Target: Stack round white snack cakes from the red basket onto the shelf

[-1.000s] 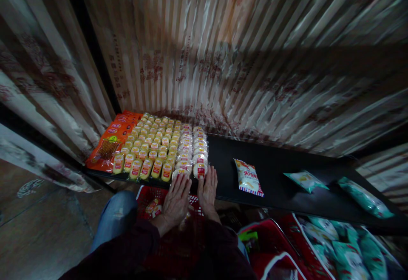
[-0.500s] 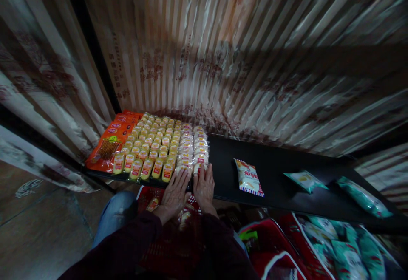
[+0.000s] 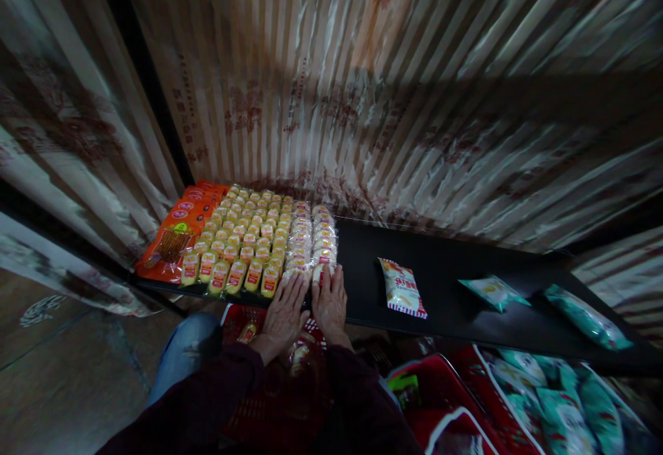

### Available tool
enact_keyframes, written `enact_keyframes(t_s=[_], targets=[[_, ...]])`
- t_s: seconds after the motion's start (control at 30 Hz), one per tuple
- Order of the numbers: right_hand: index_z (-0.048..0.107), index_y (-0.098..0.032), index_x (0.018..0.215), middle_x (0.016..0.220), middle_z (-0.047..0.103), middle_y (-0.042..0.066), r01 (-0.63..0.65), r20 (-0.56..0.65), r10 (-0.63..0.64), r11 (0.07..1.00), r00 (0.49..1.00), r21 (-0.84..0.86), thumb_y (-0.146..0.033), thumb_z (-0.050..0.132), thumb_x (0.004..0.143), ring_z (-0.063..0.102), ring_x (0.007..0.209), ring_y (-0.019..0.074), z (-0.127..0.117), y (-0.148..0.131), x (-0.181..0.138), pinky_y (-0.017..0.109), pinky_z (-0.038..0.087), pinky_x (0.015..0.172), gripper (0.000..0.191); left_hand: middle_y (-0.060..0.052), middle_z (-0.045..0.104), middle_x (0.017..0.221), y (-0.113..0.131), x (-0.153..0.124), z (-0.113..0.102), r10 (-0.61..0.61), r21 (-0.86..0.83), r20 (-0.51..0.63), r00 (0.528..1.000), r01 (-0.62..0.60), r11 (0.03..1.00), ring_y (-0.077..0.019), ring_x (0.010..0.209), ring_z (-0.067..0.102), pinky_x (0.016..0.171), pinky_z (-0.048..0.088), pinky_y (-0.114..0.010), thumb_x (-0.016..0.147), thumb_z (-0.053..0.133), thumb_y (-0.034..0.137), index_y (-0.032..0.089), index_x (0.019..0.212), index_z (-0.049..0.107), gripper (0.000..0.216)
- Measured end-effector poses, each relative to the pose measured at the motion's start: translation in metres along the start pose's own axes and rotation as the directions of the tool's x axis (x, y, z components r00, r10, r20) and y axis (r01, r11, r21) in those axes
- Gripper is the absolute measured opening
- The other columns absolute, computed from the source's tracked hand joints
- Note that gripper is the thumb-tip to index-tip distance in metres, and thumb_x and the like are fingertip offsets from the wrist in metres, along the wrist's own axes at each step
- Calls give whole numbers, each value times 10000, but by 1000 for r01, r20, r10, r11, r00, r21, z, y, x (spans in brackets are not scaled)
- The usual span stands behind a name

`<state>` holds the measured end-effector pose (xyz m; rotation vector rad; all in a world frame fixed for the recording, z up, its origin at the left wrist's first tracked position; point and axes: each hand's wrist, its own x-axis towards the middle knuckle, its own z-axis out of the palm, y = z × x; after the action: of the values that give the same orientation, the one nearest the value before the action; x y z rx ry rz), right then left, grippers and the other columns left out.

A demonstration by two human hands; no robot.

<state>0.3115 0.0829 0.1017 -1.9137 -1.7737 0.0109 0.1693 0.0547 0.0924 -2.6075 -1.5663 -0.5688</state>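
Note:
Rows of small white-and-red snack packets (image 3: 317,239) lie on a black shelf (image 3: 456,306), beside rows of yellow packets (image 3: 243,237). My left hand (image 3: 284,311) lies flat with fingers stretched against the front end of the left white row. My right hand (image 3: 329,301) lies flat too, fingertips covering the front packet of the right white row. Both hands rest at the shelf's front edge and hold nothing.
Orange packets (image 3: 179,234) fill the shelf's left end. A single white-and-red bag (image 3: 402,288) and two green bags (image 3: 493,292) (image 3: 585,317) lie further right. Red baskets stand below: one under my hands (image 3: 248,327), one at the right with green bags (image 3: 543,400). A striped curtain hangs behind.
Both hands slid forward against the white rows, pushing the front packets back; the right hand's fingers now cover the front packet that showed a second ago.

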Motion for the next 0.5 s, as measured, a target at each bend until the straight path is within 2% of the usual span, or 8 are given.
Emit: enact_keyframes(t_s=[0.2,0.37,0.5], targets=[[413,-154,1452,1618,148,177,44,-75,-42,999,996,30,-404,310,978,138,1483,341,4,6,-4,552,333,1101,546,-110,286,1587,-3,-7,3,75,3,-30,997,-75,997,-243,1494,173,1214,153,-466,947,388,328,119,1528,230,638],[425,-137,1440,1614,144,189,53,-77,-50,998,996,44,-404,307,980,136,1480,348,3,6,-7,567,322,1107,544,-108,305,1579,-6,-11,2,80,6,-25,996,-80,997,-229,1487,201,1215,143,-450,961,358,325,117,1525,239,613],[479,-118,1397,1595,202,201,59,-70,-54,996,996,60,-408,302,973,179,1466,348,3,8,-9,565,325,1104,543,-103,302,1580,-6,-12,0,99,7,-13,995,-99,995,-221,1488,197,1211,147,-458,965,338,317,129,1532,216,610]])
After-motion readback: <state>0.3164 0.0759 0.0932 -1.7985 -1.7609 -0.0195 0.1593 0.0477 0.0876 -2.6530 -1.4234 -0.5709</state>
